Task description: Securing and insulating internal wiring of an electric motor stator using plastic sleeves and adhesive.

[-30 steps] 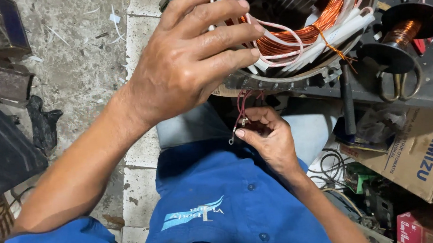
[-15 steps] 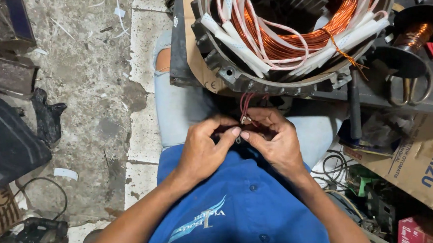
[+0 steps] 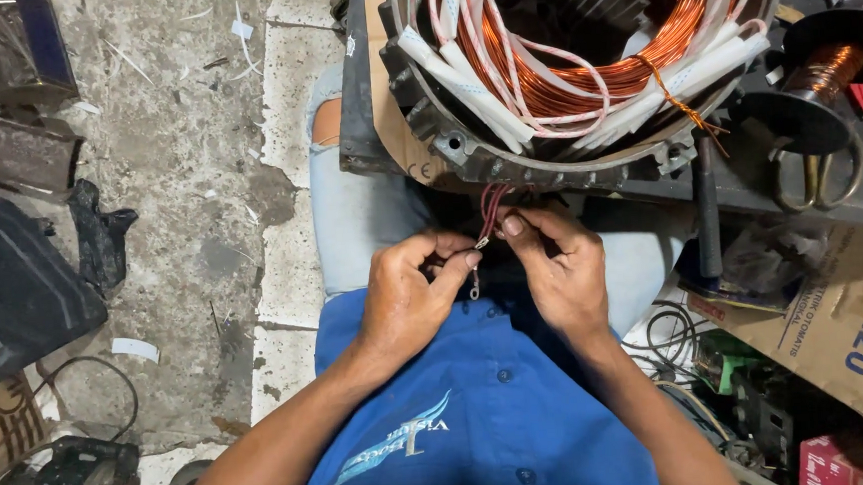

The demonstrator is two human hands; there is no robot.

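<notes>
Head view. Left hand (image 3: 410,299): fingers curled, thumb and forefinger pinching the thin red lead wires (image 3: 491,212) at their lower end, just beside a small metal terminal (image 3: 475,288) that hangs below the fingertips. Right hand (image 3: 555,270): fingers pressed together, thumb and forefinger pinching the same wires from the other side; the two hands touch at the fingertips. The wires run up from the hands to the lower rim of the round grey metal motor stator (image 3: 506,158), which holds copper windings (image 3: 591,73) threaded with white insulating sleeves (image 3: 462,81). Both hands sit over the person's blue button shirt (image 3: 482,419) and pale jeans (image 3: 360,217). To the right: black spool of copper wire (image 3: 825,69), metal scissors (image 3: 815,174), brown cardboard box (image 3: 845,317). To the left: stained concrete floor (image 3: 179,188), black bag (image 3: 14,278).
</notes>
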